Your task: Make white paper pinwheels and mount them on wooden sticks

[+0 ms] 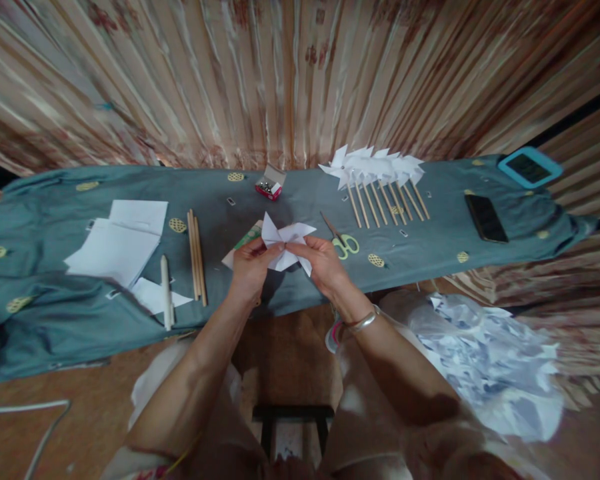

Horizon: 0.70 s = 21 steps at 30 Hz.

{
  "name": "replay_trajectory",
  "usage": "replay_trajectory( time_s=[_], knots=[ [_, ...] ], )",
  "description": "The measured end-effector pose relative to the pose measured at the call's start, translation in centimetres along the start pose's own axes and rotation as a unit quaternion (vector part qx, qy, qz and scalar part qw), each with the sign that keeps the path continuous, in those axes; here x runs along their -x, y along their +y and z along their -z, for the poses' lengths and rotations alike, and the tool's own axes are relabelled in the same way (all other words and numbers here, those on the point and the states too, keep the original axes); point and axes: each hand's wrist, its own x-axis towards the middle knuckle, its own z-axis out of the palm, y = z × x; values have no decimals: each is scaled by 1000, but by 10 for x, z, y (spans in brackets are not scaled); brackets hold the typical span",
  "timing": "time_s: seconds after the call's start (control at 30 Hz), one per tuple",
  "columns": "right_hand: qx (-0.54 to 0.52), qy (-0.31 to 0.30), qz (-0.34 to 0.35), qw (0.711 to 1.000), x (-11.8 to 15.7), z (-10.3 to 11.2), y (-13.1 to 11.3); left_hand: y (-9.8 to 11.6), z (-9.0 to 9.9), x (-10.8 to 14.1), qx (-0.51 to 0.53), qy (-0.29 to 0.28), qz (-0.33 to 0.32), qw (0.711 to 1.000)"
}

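Note:
Between my two hands is a white paper pinwheel [293, 233], its pointed blades folded toward the middle. My left hand [251, 263] grips it from the left, the thumb pressed near its centre. From the other side my right hand [323, 263] pinches the same spot with thumb and fingers. Whether a pin sits at the centre is too small to tell. Partly behind my left hand lies a green and white card or packet [245, 243]. Green-handled scissors [347, 247] rest just right of my right hand. Beyond the pinwheel stands an open small box [270, 185] of shiny pins.
Finished pinwheels on sticks [380, 170] lie in a row at the back right. Loose sticks [197, 257], white paper sheets [120, 240] and a pen-like white tool [166, 293] are left. A phone [486, 218] and blue-framed device [530, 167] lie right. Paper scraps [485, 360] fill a bag below.

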Motion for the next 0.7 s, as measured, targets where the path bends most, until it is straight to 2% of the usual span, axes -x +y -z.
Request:
replay_trajectory(
  time_s=[0.17, 0.47, 0.7],
  knots=[
    [-6, -7, -9, 1000, 2, -1, -4, 1, -1, 0, 1, -1, 4, 1000],
    [12, -27, -12, 999, 4, 5, -6, 5, 2, 5, -5, 2, 65, 998],
    [34, -58, -27, 997, 6, 13, -6, 6, 4, 9, -36, -2, 46, 998]
  ],
)
